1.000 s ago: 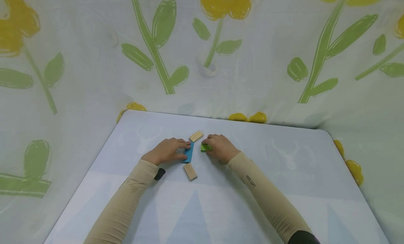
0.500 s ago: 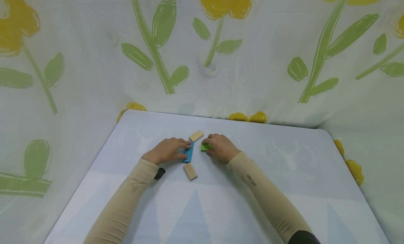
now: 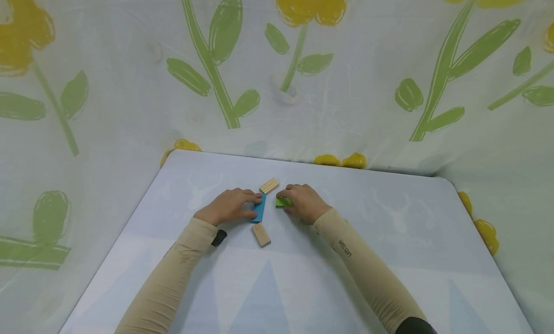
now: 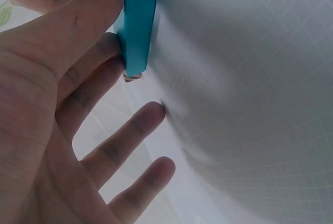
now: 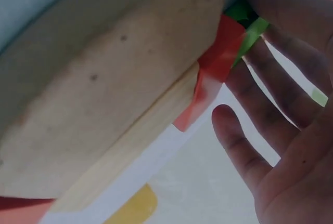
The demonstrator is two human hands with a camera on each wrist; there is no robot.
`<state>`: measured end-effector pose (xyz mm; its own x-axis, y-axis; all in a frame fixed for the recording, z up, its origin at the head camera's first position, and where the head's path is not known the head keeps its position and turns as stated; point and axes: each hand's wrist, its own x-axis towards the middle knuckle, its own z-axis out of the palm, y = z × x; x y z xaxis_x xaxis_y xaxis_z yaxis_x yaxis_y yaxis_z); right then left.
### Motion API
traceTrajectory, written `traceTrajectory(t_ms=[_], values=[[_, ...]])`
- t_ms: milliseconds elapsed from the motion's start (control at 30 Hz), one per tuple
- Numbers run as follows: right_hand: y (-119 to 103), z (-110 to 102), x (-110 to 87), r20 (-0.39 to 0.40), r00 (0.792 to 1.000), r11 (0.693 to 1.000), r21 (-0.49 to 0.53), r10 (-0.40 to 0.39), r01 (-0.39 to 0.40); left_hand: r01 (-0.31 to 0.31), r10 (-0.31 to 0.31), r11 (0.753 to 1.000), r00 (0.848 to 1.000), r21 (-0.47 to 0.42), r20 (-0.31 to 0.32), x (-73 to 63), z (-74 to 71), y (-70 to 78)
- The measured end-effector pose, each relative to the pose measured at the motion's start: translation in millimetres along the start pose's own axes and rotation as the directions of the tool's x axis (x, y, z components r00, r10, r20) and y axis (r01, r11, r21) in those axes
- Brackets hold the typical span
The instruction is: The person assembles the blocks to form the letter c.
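My left hand [image 3: 228, 206] pinches a blue rectangular block [image 3: 259, 210] near the middle of the table, thumb at its near end. In the left wrist view the thumb and two fingers press on one side of that blue block [image 4: 138, 26], while the other two fingers spread away. To the right, my right hand [image 3: 306, 204] pinches a small green block [image 3: 280, 203], partly covered by the fingers. A striped wooden block [image 3: 269, 186] lies just beyond the blue one. A plain wooden block [image 3: 261, 235] touches its near end.
Close to the camera in the right wrist view looms a pale wooden piece [image 5: 119, 68] with a red part [image 5: 221, 52] at its end; the right hand and arm hide it from the head view. The pale patterned table [image 3: 389, 295] meets a flower-print curtain [image 3: 346, 108] behind.
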<state>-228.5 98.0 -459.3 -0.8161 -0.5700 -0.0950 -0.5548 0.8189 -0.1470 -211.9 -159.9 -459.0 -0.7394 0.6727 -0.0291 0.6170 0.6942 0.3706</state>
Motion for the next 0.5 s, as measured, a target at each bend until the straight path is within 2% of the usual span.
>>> traceTrajectory(t_ms=[300,500], values=[[-0.3,-7.8,-8.3,-0.1,0.994,0.999,0.034,-0.033,0.037,-0.008,0.008,1.0,1.0,-0.005,-0.008,-0.9,-0.3,1.2],[-2.7,-16.8,-16.4,-0.187,0.98,0.993,0.079,-0.068,0.084,-0.019,0.019,1.0,1.0,0.01,-0.013,-2.1,-1.2,2.1]])
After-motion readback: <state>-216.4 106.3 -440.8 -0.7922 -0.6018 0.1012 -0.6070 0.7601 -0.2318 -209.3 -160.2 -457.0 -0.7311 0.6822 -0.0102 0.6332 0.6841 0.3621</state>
